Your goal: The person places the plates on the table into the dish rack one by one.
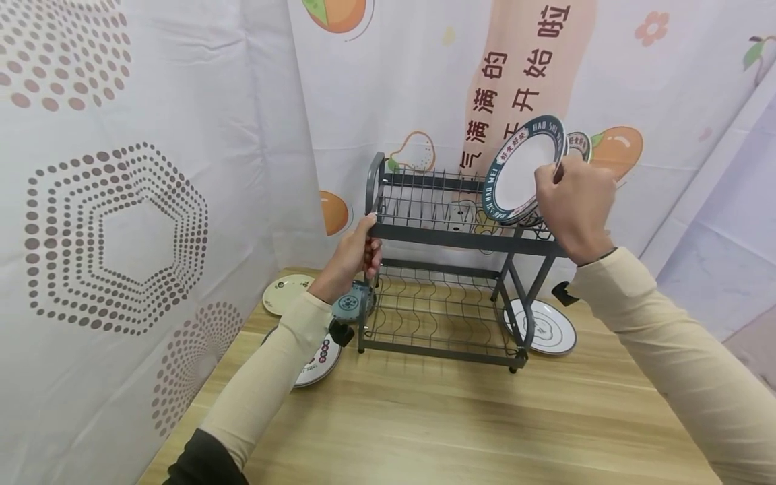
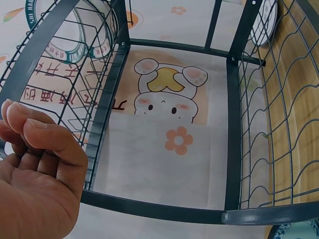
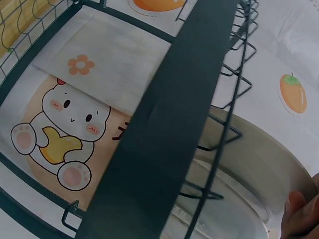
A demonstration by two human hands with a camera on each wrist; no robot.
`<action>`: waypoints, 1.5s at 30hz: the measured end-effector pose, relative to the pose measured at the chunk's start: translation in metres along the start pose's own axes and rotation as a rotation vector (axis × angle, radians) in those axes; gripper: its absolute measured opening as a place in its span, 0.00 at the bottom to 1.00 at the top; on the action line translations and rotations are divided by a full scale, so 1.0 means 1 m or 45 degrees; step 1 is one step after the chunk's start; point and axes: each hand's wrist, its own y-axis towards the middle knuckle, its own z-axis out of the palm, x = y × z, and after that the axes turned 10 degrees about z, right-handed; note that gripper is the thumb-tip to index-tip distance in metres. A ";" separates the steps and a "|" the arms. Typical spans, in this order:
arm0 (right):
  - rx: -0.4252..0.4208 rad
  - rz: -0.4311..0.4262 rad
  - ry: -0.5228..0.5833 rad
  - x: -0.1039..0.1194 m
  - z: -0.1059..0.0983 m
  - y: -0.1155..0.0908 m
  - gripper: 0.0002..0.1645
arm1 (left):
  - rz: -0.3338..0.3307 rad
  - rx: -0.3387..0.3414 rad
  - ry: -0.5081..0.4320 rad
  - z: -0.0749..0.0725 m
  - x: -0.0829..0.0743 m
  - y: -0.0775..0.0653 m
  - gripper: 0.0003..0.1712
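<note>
A dark grey two-tier dish rack (image 1: 442, 236) stands on the wooden table. My left hand (image 1: 351, 259) grips the left end of its upper tier, thumb at the front corner and fingers curled beneath. In the left wrist view those curled fingers (image 2: 55, 142) show beside the tier's bars. At the upper tier's right end, my right hand (image 1: 576, 205) pinches the rim of a white plate (image 1: 524, 172) with a dark green lettered border, tilted on edge. Another patterned plate (image 1: 580, 143) stands behind it, partly hidden. The right wrist view shows pale plate undersides (image 3: 259, 149) beyond the wires.
On the table (image 1: 436, 424), a white plate (image 1: 554, 330) lies by the rack's right legs. To the left are a cream plate (image 1: 285, 293), a blue dish (image 1: 351, 303) and white plates (image 1: 321, 364) partly under my forearm. Printed curtains (image 1: 261, 135) hang behind and at the left.
</note>
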 end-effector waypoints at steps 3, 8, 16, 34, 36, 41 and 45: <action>0.005 -0.024 -0.006 0.003 0.005 -0.003 0.22 | -0.008 -0.008 0.005 0.001 0.001 0.000 0.38; -0.003 -0.072 -0.057 0.005 0.012 -0.006 0.20 | -0.003 -0.013 0.009 0.002 0.000 -0.001 0.38; 0.037 -0.097 -0.063 0.007 0.019 -0.007 0.22 | -0.004 -0.006 -0.004 0.002 -0.001 0.000 0.38; 0.259 -0.034 -0.277 0.012 0.008 -0.008 0.23 | -0.030 -0.012 -0.006 0.002 0.002 -0.001 0.39; 0.248 -0.038 -0.288 0.012 0.007 -0.010 0.23 | -0.034 -0.011 -0.004 0.002 0.002 -0.002 0.39; 0.282 -0.040 -0.318 0.011 0.005 -0.010 0.28 | -0.024 -0.018 0.004 0.003 0.001 -0.002 0.39; 0.365 -0.014 -0.318 0.008 0.002 -0.008 0.36 | -0.023 -0.019 -0.004 0.003 0.001 -0.001 0.40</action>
